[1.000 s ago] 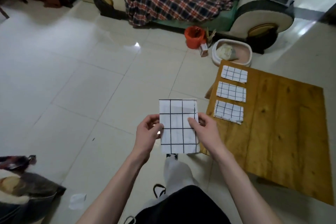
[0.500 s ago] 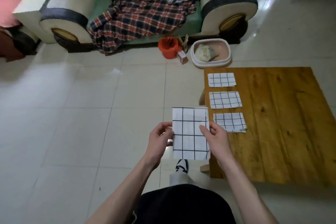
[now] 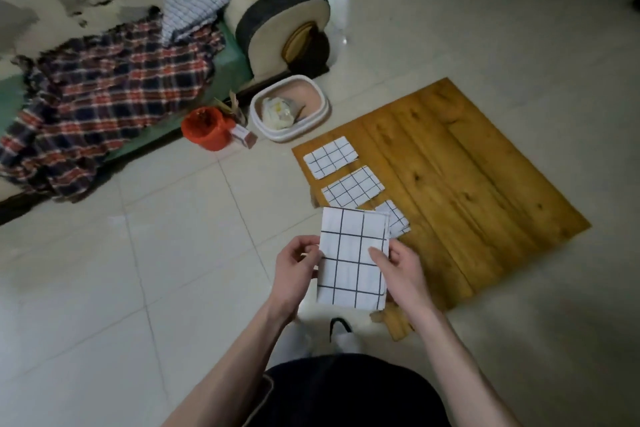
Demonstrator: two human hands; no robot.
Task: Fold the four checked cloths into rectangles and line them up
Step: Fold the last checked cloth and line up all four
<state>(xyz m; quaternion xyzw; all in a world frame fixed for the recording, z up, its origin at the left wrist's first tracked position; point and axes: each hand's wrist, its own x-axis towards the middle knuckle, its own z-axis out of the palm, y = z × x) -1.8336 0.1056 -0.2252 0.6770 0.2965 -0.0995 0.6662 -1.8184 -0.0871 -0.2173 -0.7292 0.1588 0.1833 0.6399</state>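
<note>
Head view: a low square wooden plank table (image 3: 467, 184) sits on the pale tiled floor (image 3: 104, 288), with a white oval basin (image 3: 323, 104) and an orange-red plastic bucket (image 3: 207, 128) at its 11 o'clock. Two folded white black-checked cloths (image 3: 330, 157) (image 3: 353, 186) lie in a line along its edge; a third folded cloth (image 3: 394, 218) is half hidden behind the held checked cloth (image 3: 351, 263). That cloth hangs upright between the hands, the left hand (image 3: 298, 267) pinching its 9 o'clock edge, the right hand (image 3: 401, 270) its 3 o'clock edge.
</note>
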